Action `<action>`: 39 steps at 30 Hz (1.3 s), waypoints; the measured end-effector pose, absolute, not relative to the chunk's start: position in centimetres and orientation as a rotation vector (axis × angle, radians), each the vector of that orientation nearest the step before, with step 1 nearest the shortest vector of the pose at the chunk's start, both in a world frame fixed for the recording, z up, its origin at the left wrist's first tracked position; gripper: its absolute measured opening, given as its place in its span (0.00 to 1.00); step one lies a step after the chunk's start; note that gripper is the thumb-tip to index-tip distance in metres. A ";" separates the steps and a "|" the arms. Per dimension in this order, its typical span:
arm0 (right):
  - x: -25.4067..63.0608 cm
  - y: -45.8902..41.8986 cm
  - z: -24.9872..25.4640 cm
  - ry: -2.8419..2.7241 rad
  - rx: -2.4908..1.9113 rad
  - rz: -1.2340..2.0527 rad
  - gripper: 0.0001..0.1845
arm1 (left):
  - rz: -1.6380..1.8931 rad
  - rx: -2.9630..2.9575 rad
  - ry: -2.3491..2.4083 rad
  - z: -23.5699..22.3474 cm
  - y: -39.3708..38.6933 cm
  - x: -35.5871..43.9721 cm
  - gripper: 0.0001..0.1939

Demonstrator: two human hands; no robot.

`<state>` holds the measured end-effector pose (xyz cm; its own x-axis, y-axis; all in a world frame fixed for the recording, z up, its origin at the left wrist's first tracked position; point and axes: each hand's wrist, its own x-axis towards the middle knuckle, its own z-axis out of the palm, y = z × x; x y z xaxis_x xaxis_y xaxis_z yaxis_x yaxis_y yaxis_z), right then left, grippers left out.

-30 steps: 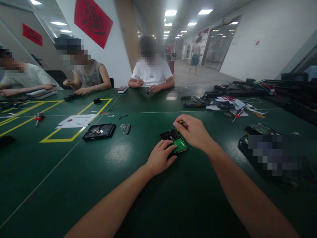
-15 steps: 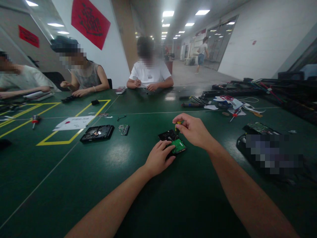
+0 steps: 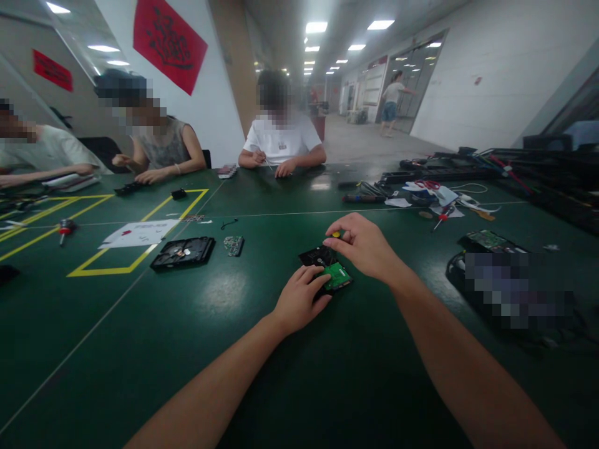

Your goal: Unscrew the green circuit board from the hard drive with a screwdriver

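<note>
Just then, the left hand (image 3: pixel 302 299) lay spread on the green board (image 3: pixel 337 273), whose white label was too small to read, steadying the black drive (image 3: pixel 312 255) flat on the table (image 3: pixel 262 362). Beyond it the right hand (image 3: pixel 367 246) pinched a yellow tool (image 3: pixel 336 234), its thumb having shifted over the shaft visible a moment earlier, though the drive had not moved, so the handling seemed to continue at one spot. Farther off, writing on the paper (image 3: pixel 140 233) and red poster (image 3: pixel 171 47) stayed illegible.
</note>
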<state>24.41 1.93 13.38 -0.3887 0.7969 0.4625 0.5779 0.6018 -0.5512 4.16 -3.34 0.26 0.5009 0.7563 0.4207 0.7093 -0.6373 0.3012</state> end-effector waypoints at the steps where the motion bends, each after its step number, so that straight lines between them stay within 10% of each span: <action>1: 24.5 1.9 13.5 -2.135 -1.059 0.403 0.06 | 0.811 2.642 1.295 0.3 -3.3 4.2 0.25; 39: 25.0 1.7 13.7 -2.168 -1.056 0.455 0.15 | 0.826 2.631 1.281 -0.1 -3.2 4.1 0.26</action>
